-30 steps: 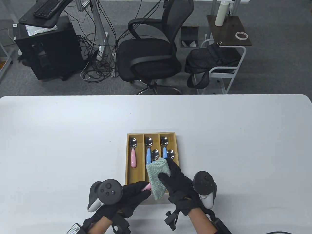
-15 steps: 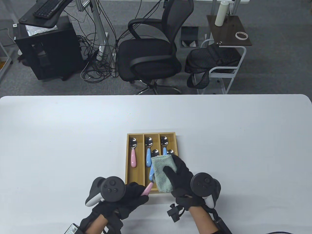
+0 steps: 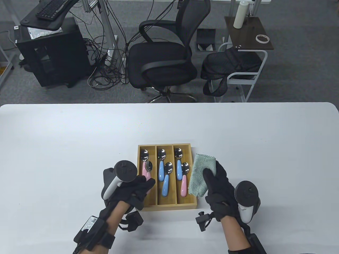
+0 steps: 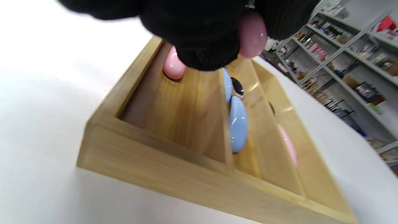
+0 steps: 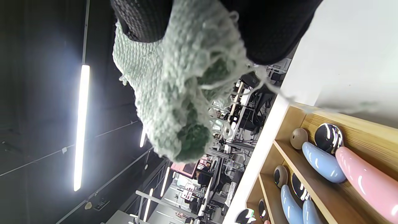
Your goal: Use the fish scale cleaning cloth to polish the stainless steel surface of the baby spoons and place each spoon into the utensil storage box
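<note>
The wooden utensil box (image 3: 141, 201) has three slots. One pink-handled spoon (image 3: 144, 162) lies in the left slot, two blue ones (image 3: 161, 169) in the middle, and a blue and a pink one (image 3: 183, 185) on the right. My left hand (image 3: 148, 182) pinches the handle of another pink spoon (image 3: 149, 166), whose bowl hangs over the left slot. In the left wrist view its handle end (image 4: 252, 35) shows between my fingers above the box (image 4: 149, 161). My right hand (image 3: 212, 176) grips the folded green cloth (image 3: 200, 173) just right of the box, apart from the spoons. The cloth (image 5: 174, 93) hangs from my glove.
The white table (image 3: 66, 148) stretches wide to both sides of the box. Beyond its far edge stand an office chair (image 3: 161, 60) and a small side table (image 3: 249, 34) on the floor.
My right hand drew the cloth off the spoon and moved right, past the box. My left hand carried the pink spoon forward, from the box's near edge to over the left slot.
</note>
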### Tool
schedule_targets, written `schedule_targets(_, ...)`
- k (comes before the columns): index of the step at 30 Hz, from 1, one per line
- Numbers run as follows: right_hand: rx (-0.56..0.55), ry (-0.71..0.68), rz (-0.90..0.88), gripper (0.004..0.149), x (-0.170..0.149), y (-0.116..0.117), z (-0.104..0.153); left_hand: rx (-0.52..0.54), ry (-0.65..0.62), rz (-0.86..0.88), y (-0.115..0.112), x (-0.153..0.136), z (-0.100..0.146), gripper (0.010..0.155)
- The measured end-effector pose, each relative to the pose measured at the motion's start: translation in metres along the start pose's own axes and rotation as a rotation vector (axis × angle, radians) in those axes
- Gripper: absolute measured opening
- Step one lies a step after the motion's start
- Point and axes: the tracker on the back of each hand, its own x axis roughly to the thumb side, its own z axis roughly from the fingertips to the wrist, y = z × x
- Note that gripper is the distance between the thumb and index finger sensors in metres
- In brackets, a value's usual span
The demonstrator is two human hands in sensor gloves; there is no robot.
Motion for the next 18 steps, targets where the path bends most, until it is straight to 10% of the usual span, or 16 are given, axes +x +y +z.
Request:
schedule_targets(11,0.000,0.020,-0.009,0.057,0.001,-0.005,-0.001,0.072,0.091,-0.250,-0.010,0.009,-0.016,0.061)
schedule_targets(18,-0.025,0.054,0.131,0.053,0.005,-0.014,-0.006,0.148,-0.061,-0.084,0.013,-0.005,0.011,0.060)
